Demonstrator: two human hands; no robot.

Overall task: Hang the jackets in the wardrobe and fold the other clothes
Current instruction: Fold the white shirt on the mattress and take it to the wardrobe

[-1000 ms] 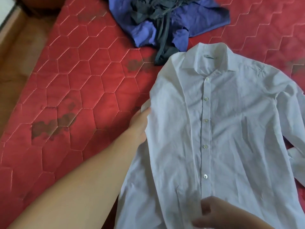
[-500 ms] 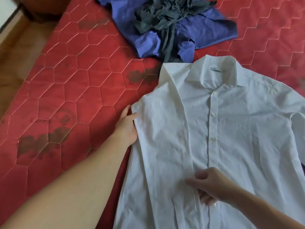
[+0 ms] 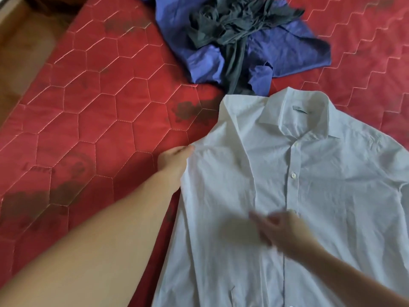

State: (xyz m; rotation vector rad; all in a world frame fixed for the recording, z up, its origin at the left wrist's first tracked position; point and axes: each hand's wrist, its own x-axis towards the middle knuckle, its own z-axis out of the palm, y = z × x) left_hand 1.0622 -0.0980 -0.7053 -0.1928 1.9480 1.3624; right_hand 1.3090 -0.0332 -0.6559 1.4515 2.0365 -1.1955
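Note:
A white button-up shirt (image 3: 321,185) lies front-up on the red quilted mattress (image 3: 99,129), collar toward the far side. Its left sleeve is folded in over the body. My left hand (image 3: 174,162) grips the shirt's left edge near the shoulder, fingers tucked under the cloth. My right hand (image 3: 281,227) is blurred over the middle of the shirt beside the button strip, fingers spread and pressing flat on the cloth.
A crumpled blue garment (image 3: 287,47) with a dark grey garment (image 3: 239,23) on top lies just beyond the collar. The mattress has dark stains (image 3: 190,111). Its left edge drops to a wooden floor (image 3: 22,52).
My left hand slid up the shirt's left edge toward the shoulder. My right hand moved from the hem up to mid-shirt and now sweeps leftward across the cloth. The view shifted.

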